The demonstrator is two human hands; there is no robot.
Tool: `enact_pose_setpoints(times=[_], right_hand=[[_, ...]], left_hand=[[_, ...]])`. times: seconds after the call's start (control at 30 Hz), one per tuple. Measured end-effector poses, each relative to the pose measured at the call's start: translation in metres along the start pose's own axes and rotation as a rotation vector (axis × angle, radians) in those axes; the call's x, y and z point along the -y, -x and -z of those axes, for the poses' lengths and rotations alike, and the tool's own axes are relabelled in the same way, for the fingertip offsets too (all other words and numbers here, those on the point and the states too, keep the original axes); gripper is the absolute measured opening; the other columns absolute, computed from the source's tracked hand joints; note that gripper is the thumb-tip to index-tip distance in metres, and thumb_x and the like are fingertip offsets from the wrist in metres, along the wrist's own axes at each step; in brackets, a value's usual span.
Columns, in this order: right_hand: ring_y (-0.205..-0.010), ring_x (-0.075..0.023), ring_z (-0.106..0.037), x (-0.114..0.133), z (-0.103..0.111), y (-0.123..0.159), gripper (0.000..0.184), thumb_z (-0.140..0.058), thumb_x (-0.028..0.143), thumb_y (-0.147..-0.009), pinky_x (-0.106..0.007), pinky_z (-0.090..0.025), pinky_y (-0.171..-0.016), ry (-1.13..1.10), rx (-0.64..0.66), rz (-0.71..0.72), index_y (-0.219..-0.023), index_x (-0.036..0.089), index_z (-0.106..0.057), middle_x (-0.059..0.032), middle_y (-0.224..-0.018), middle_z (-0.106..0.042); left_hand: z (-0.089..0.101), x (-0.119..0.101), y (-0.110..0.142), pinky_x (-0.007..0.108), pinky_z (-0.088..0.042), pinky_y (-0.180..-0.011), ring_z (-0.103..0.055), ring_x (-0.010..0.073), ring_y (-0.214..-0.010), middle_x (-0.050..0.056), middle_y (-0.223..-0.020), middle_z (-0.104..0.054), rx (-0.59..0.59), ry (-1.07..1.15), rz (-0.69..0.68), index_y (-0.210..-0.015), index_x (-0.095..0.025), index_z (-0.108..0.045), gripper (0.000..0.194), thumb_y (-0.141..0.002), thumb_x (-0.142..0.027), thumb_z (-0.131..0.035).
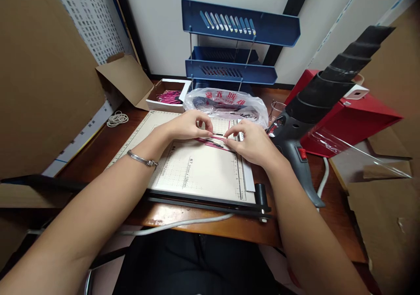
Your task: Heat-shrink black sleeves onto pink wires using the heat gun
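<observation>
Both hands are over the cream board of a paper trimmer printed with grids and sizes. My left hand has thumb and fingertips pinched at the left end of a thin red wire. Close by on the right, my right hand pinches the same wire's other end between thumb and forefinger. Several more thin red wires with black sections lie on the board just below the fingertips. The fingers partly hide the ends of the held wire.
A grey heat gun stands nozzle-up at right, before a red box. Behind the board are a small box of pink-red wires, a clear plastic bag and a blue tiered rack. A white cord crosses the table's front edge.
</observation>
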State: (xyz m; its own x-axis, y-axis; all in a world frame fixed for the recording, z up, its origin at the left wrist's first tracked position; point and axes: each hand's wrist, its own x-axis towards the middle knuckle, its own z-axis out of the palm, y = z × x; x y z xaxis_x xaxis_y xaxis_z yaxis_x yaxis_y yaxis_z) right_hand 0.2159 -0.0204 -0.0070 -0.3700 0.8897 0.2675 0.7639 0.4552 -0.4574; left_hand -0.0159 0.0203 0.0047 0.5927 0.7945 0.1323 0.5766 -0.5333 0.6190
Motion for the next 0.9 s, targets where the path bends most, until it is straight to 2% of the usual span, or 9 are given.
enact_pose_setpoints(times=[0.17, 0.33, 0.57, 0.67, 0.77, 0.9], right_hand=[[-0.083, -0.0192, -0.058, 0.002, 0.001, 0.001, 0.015, -0.07, 0.032, -0.086, -0.032, -0.038, -0.074, 0.011, 0.071, 0.032, -0.088, 0.026, -0.083, -0.0053, -0.089, -0.067], [-0.078, -0.0181, -0.057, 0.001, 0.001, 0.0, 0.017, -0.068, 0.03, -0.086, -0.031, -0.037, -0.071, -0.008, 0.106, 0.003, -0.089, 0.023, -0.083, -0.0054, -0.086, -0.071], [-0.077, -0.0177, -0.057, 0.004, 0.002, 0.0, 0.019, -0.066, 0.03, -0.087, -0.03, -0.036, -0.07, -0.015, 0.108, -0.004, -0.09, 0.022, -0.083, -0.0049, -0.085, -0.073], [-0.073, -0.0165, -0.055, 0.004, 0.001, 0.0, 0.017, -0.066, 0.025, -0.083, -0.03, -0.035, -0.068, -0.027, 0.124, -0.008, -0.086, 0.024, -0.083, -0.0034, -0.08, -0.071], [-0.071, -0.016, -0.054, 0.005, 0.001, 0.0, 0.017, -0.065, 0.024, -0.082, -0.03, -0.034, -0.067, -0.039, 0.13, -0.031, -0.085, 0.024, -0.083, -0.003, -0.076, -0.07], [-0.065, -0.0151, -0.048, 0.004, 0.003, 0.001, 0.02, -0.063, 0.028, -0.084, -0.03, -0.031, -0.064, -0.048, 0.091, -0.07, -0.09, 0.022, -0.081, -0.002, -0.069, -0.064]], left_hand=[[0.005, 0.001, 0.001, 0.029, -0.04, -0.066, -0.055, 0.0149, -0.072, 0.005, -0.079, -0.07, 0.076, 0.012, 0.026, -0.081, -0.016, -0.08, 0.02, -0.078, -0.035, -0.075], [0.009, 0.003, 0.003, 0.03, -0.041, -0.07, -0.059, 0.0172, -0.077, 0.006, -0.081, -0.071, 0.075, -0.011, 0.028, -0.081, -0.017, -0.082, 0.021, -0.077, -0.036, -0.076], [0.008, 0.006, 0.004, 0.029, -0.043, -0.067, -0.062, 0.0175, -0.073, 0.006, -0.077, -0.073, 0.128, 0.06, 0.098, -0.08, -0.015, -0.08, 0.021, -0.077, -0.035, -0.076], [0.008, 0.008, 0.003, 0.028, -0.041, -0.065, -0.06, 0.0156, -0.07, 0.005, -0.075, -0.072, 0.123, 0.05, 0.082, -0.079, -0.015, -0.081, 0.019, -0.077, -0.034, -0.077], [0.002, 0.006, 0.001, 0.027, -0.04, -0.064, -0.058, 0.0142, -0.069, 0.005, -0.076, -0.072, 0.109, 0.017, 0.028, -0.079, -0.015, -0.081, 0.016, -0.077, -0.031, -0.078], [-0.016, -0.001, -0.006, 0.026, -0.041, -0.065, -0.059, 0.0136, -0.07, 0.004, -0.076, -0.072, 0.081, 0.045, -0.034, -0.085, -0.015, -0.081, 0.018, -0.082, -0.032, -0.074]])
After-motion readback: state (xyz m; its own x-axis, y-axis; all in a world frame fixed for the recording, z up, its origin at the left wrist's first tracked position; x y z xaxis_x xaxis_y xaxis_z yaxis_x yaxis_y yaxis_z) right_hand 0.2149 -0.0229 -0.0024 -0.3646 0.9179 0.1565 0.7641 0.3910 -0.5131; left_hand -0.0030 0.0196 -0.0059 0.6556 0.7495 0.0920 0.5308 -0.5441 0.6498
